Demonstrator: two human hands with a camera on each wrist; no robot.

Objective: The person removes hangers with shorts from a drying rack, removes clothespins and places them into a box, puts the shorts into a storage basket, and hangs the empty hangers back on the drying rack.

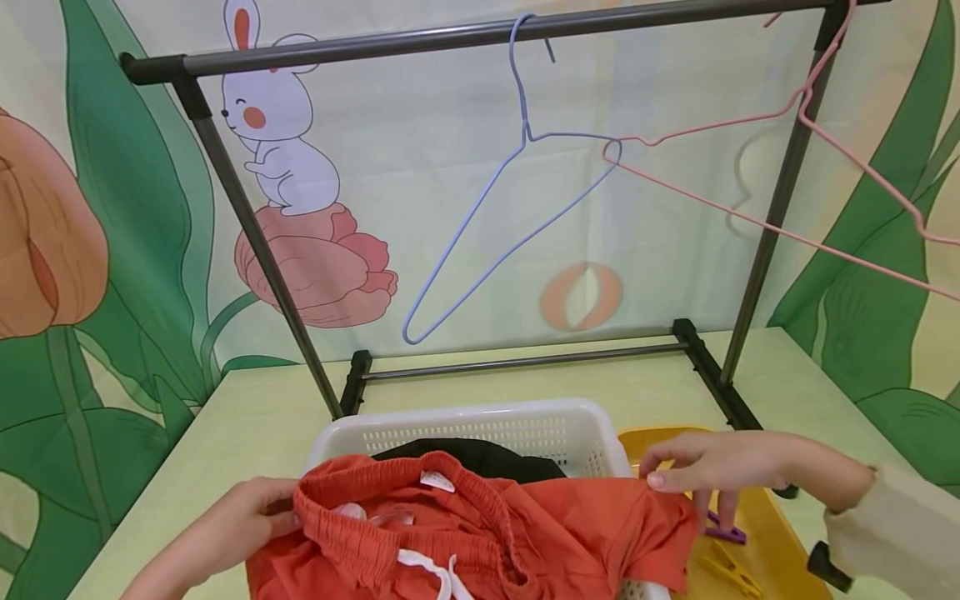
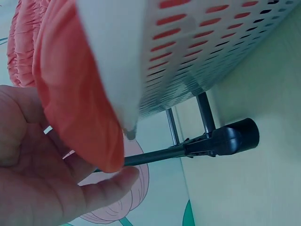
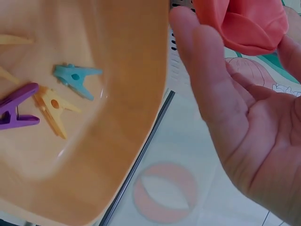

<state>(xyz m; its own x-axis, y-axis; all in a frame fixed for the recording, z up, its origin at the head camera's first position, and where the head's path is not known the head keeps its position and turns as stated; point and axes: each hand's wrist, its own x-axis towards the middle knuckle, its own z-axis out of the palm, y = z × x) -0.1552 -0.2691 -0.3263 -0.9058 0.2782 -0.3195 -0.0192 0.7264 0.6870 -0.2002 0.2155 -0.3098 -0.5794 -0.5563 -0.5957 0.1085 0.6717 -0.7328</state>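
A pair of red-orange shorts (image 1: 585,525) with an elastic waistband and white drawstring lies spread across the white basket (image 1: 480,411). At the waistband's left end, my left hand (image 1: 225,525) pinches the cloth, its fingertips partly hidden behind it. My right hand (image 1: 727,462) holds the right edge of the shorts between thumb and forefinger, while its other fingers hang down over the yellow basin (image 1: 780,550). In the left wrist view, red cloth (image 2: 75,94) droops between the thumb and fingers beside the basket's perforated wall. Black cloth (image 1: 472,456) lies in the basket behind the shorts.
A dark metal rack (image 1: 420,37) stands behind the basket. From its bar hang a blue hanger (image 1: 465,221) and a pink hanger (image 1: 712,200). Clothespins lie in the basin, among them a purple one (image 3: 19,106) and a teal one (image 3: 77,77). A patterned backdrop rises behind.
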